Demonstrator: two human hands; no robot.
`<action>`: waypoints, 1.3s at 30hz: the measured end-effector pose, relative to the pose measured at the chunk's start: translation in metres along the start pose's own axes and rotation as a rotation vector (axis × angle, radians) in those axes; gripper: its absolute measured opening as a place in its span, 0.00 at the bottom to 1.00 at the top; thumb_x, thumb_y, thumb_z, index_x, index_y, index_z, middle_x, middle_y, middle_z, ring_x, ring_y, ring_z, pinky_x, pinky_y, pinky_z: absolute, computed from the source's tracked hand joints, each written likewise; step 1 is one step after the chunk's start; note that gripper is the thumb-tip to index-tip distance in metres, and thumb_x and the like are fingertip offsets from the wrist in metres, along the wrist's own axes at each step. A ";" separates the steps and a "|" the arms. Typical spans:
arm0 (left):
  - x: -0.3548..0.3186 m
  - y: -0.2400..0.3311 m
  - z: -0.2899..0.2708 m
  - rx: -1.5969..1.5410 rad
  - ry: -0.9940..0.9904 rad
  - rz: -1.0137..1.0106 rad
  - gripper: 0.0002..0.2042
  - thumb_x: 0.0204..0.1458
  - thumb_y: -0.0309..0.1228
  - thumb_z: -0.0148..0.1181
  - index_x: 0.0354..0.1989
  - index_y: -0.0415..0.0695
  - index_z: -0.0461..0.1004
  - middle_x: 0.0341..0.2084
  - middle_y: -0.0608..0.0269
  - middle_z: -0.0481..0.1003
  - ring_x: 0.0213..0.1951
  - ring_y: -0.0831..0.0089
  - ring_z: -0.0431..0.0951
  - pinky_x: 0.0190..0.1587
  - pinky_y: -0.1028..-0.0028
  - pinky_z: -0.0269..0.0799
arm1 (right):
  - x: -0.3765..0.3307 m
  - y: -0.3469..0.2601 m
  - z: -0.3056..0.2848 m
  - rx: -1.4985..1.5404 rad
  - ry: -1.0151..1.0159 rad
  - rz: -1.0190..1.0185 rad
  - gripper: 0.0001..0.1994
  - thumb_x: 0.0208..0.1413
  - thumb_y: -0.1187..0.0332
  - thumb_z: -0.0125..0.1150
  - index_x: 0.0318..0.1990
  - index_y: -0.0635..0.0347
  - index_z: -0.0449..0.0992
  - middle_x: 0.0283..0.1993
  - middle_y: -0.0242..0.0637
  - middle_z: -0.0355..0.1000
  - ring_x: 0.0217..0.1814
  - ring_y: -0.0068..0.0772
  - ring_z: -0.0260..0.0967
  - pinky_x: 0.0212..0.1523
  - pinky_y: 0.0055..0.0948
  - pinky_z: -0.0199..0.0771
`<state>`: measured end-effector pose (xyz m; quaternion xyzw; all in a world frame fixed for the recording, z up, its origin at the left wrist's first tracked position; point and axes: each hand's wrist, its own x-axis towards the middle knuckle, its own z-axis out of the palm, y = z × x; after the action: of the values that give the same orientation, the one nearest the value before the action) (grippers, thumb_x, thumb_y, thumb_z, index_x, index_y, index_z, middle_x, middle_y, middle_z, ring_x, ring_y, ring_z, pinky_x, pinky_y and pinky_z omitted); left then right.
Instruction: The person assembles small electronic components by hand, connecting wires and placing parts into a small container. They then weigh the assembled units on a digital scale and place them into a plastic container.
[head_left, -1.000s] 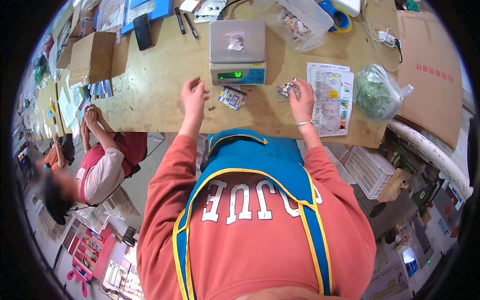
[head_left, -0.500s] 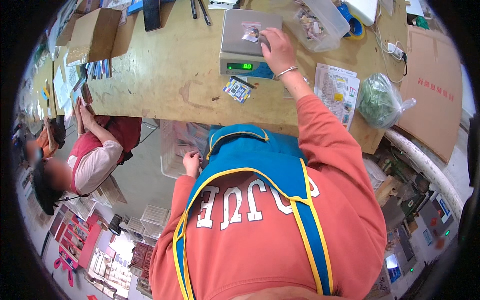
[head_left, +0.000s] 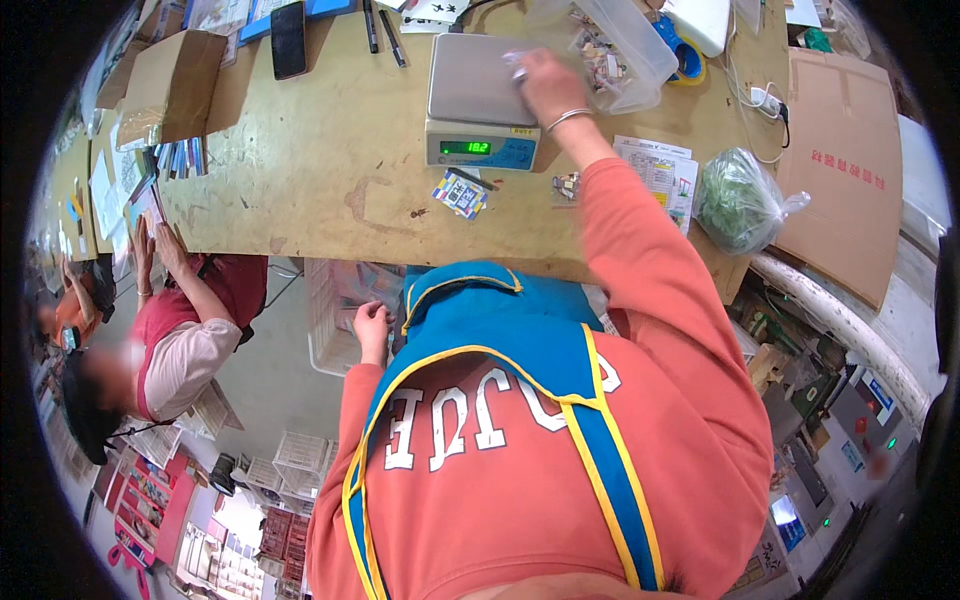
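Observation:
My right hand (head_left: 553, 88), blurred by motion, pinches a small clear zip bag (head_left: 514, 62) over the right side of a digital scale (head_left: 476, 85). The bag's contents are too smeared to make out. Green digits glow on the scale's front. Down by my lap, my left hand (head_left: 372, 325) is loosely closed beside a white plastic basket (head_left: 325, 338); anything inside its fingers is hidden. A colourful card (head_left: 461, 194) with a dark pen across it lies in front of the scale. Another small clear bag with little pieces (head_left: 567, 185) rests under my right forearm.
A clear tub (head_left: 640, 85) of small bagged pieces stands right of the scale, with blue-and-yellow tape (head_left: 685, 58) behind it. Printed sheets (head_left: 660, 175) and a bag of greenery (head_left: 745, 203) lie farther right. A phone (head_left: 288, 40) and cardboard box (head_left: 172, 88) are left. A co-worker (head_left: 195, 345) sits there.
My right hand has lifted the small bag off the scale plate. The scale's digits have changed. My left hand remains by the basket, and the view has shifted slightly.

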<state>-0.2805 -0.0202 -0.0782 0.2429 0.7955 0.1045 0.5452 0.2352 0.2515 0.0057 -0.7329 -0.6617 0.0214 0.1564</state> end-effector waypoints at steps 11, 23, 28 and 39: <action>0.013 -0.001 -0.006 -0.049 -0.006 -0.005 0.12 0.60 0.23 0.57 0.51 0.36 0.74 0.31 0.59 0.79 0.26 0.73 0.80 0.25 0.75 0.73 | -0.174 0.058 -0.029 0.140 -0.021 0.307 0.17 0.49 0.75 0.62 0.49 0.57 0.78 0.50 0.46 0.75 0.51 0.55 0.72 0.52 0.45 0.75; -0.046 0.116 0.060 -0.135 -0.144 0.186 0.12 0.61 0.26 0.58 0.52 0.38 0.75 0.37 0.60 0.81 0.34 0.74 0.82 0.35 0.78 0.76 | -0.259 0.017 0.025 0.506 0.114 1.120 0.16 0.47 0.64 0.75 0.40 0.63 0.80 0.39 0.43 0.80 0.40 0.40 0.78 0.44 0.38 0.77; -0.087 0.152 0.112 -0.073 -0.308 0.240 0.13 0.62 0.27 0.58 0.54 0.38 0.74 0.39 0.58 0.81 0.37 0.74 0.81 0.37 0.79 0.75 | -0.265 0.013 0.067 0.521 0.060 1.043 0.16 0.45 0.61 0.74 0.37 0.58 0.79 0.40 0.45 0.79 0.45 0.50 0.76 0.47 0.49 0.74; -0.128 0.205 0.207 -0.044 -0.643 0.525 0.19 0.61 0.31 0.62 0.58 0.38 0.73 0.50 0.58 0.79 0.46 0.69 0.81 0.46 0.71 0.77 | -0.284 0.005 -0.025 1.331 -0.048 0.841 0.07 0.49 0.76 0.68 0.33 0.59 0.75 0.33 0.29 0.76 0.34 0.22 0.73 0.36 0.25 0.73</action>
<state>0.0023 0.0714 0.0347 0.4461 0.4933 0.1759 0.7257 0.2109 -0.0316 -0.0222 -0.6736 -0.1802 0.4861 0.5268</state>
